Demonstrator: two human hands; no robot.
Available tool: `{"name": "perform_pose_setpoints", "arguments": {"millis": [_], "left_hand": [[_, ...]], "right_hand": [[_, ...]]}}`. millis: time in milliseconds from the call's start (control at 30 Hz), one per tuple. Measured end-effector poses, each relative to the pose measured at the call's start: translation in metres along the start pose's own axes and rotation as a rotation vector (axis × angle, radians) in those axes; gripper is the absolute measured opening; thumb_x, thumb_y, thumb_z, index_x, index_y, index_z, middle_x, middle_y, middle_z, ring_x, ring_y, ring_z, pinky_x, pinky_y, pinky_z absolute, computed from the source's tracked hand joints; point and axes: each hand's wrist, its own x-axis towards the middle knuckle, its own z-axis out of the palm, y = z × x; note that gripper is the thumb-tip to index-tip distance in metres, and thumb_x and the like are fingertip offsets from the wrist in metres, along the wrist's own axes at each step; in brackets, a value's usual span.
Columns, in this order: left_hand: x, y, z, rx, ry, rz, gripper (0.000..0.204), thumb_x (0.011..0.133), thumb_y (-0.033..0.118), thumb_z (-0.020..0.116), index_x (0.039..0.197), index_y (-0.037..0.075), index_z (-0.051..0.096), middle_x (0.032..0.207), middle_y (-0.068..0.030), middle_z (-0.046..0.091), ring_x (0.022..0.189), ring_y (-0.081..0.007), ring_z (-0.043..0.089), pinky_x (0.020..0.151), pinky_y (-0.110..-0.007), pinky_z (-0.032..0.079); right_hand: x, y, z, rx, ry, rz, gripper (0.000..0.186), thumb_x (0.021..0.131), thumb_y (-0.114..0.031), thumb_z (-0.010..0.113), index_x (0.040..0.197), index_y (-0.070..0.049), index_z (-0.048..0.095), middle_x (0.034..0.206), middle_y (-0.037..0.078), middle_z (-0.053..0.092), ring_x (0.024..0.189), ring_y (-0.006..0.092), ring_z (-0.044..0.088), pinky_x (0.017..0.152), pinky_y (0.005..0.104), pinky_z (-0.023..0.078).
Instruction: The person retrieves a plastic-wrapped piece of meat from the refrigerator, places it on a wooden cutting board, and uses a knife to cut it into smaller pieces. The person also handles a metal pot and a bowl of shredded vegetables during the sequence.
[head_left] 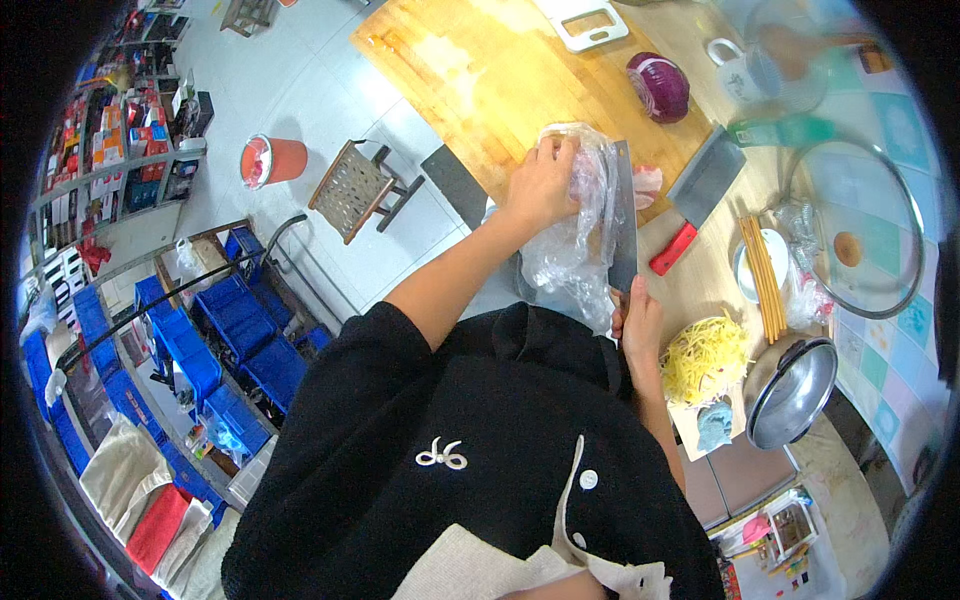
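Observation:
My left hand (543, 185) grips a clear plastic bag (580, 250) at the near edge of the wooden cutting board (480, 80). Pinkish contents show through the bag, and my fingers curl over its top. In my right hand (641, 325) is a knife, its wide grey blade (626, 230) upright along the bag's right side. Most of its handle is hidden by my fingers. Just right of the blade lies a piece of pale pink meat (648, 185). A red-handled cleaver (708, 180) rests at the board's right edge. Farther back sits a cut red cabbage (658, 87).
To the right are a heap of yellow shreds (705, 362), wooden chopsticks (763, 280) across a white dish, a metal pan (792, 392) and a glass lid (850, 230). A white-framed grater or slicer (588, 42) lies at the back. Leftward stand a stool (350, 192) and a red bucket (280, 160).

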Motion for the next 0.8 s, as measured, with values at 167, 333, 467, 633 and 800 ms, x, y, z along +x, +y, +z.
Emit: {"name": "perform_pose_setpoints", "arguments": {"millis": [167,333,467,633,800], "left_hand": [[0.015,-0.018,0.003,-0.298,-0.031,-0.136,0.069,0.053,0.016,0.075,0.116,0.008,0.048,0.107,-0.017,0.051,0.099,-0.0312,0.054,0.082,-0.037,0.047],[0.022,-0.034,0.003,-0.821,-0.204,-0.232,0.06,0.062,0.016,0.07,0.117,0.005,0.05,0.106,-0.0144,0.058,0.096,-0.0224,0.056,0.082,-0.035,0.048],[-0.001,-0.037,-0.016,-1.682,-0.187,-0.442,0.047,0.08,0.021,0.062,0.121,0.003,0.047,0.113,-0.0109,0.056,0.096,-0.0198,0.057,0.082,-0.035,0.049],[-0.039,-0.074,-0.077,-2.227,-0.061,-0.367,0.044,0.085,0.023,0.058,0.122,0.002,0.046,0.114,-0.0103,0.056,0.098,-0.0196,0.057,0.083,-0.035,0.049],[-0.065,-0.094,-0.109,-2.307,0.061,-0.201,0.044,0.086,0.023,0.058,0.123,0.002,0.046,0.115,-0.0103,0.056,0.098,-0.0196,0.057,0.084,-0.035,0.049]], "right_hand": [[-0.003,-0.009,-0.002,-0.008,0.07,-0.051,0.058,0.095,-0.045,0.033,0.065,0.0,0.054,0.045,0.002,0.043,0.037,0.0093,0.041,0.034,0.0248,0.032],[0.002,-0.018,0.002,0.031,0.104,0.001,0.058,0.095,-0.044,0.033,0.065,0.0,0.054,0.045,0.003,0.044,0.036,0.0092,0.042,0.035,0.0242,0.032],[0.004,-0.031,0.004,0.016,0.092,-0.069,0.054,0.095,-0.043,0.036,0.068,-0.001,0.055,0.045,0.002,0.045,0.038,0.0089,0.043,0.035,0.0247,0.033],[0.015,-0.045,0.03,-0.509,0.185,-0.387,0.04,0.09,-0.038,0.048,0.089,0.001,0.058,0.063,0.013,0.059,0.057,0.0299,0.059,0.054,0.0378,0.045],[0.041,-0.045,0.074,-0.627,0.19,-0.542,0.046,0.081,-0.033,0.062,0.111,0.0,0.053,0.097,0.019,0.06,0.087,0.0366,0.057,0.073,0.0427,0.044]]}}
